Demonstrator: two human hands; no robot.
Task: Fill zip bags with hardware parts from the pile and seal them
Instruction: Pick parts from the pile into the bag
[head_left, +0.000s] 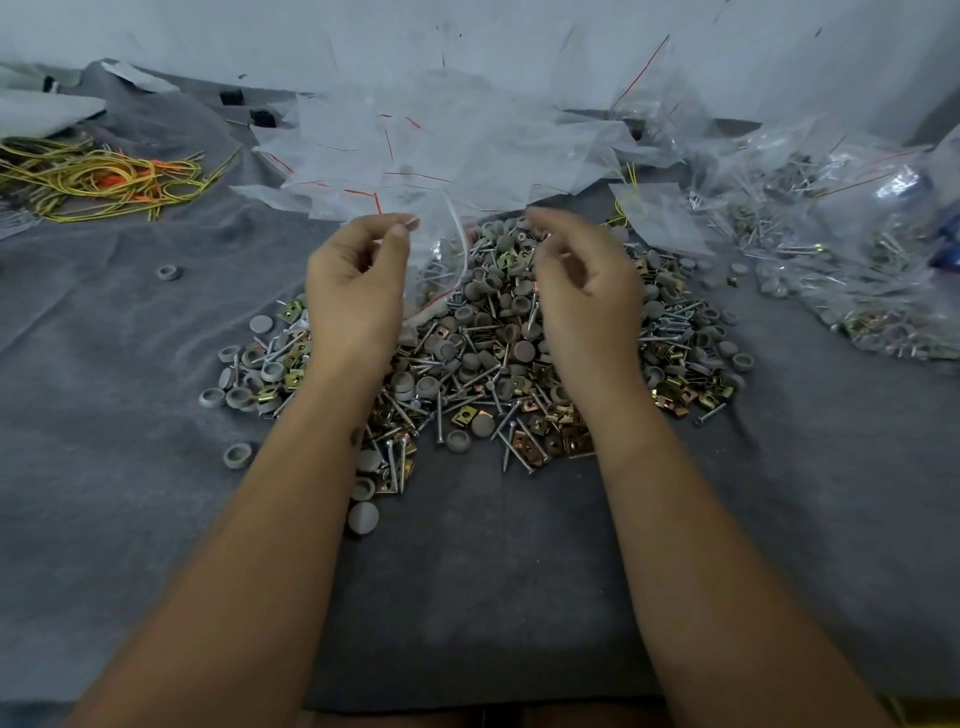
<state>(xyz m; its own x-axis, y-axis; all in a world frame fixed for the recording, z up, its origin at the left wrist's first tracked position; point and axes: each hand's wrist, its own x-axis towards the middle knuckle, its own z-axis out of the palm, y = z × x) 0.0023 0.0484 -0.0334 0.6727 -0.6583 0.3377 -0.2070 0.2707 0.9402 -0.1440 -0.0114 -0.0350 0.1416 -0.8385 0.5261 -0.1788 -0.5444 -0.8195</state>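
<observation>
grey cloth (130, 493) over the whole surface, a pale wall behind. far left, a tangle of yellow and orange wires (104, 179). left hand (358, 283) is up over the pile, thumb and fingers pinching the edge of a clear zip bag (441, 260) — the bag hangs just right of it. right hand (582, 280) sits beside the bag, fingers curled; what it holds, cannot tell. beneath both, the hardware pile (493, 364) — screws, grey caps, brass clips. empty bags (441, 140) behind, filled bags (841, 249) far right.

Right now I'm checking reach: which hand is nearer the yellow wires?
Left. The left hand is right of the yellow wires, over the pile's left side; the right hand is farther right.
</observation>
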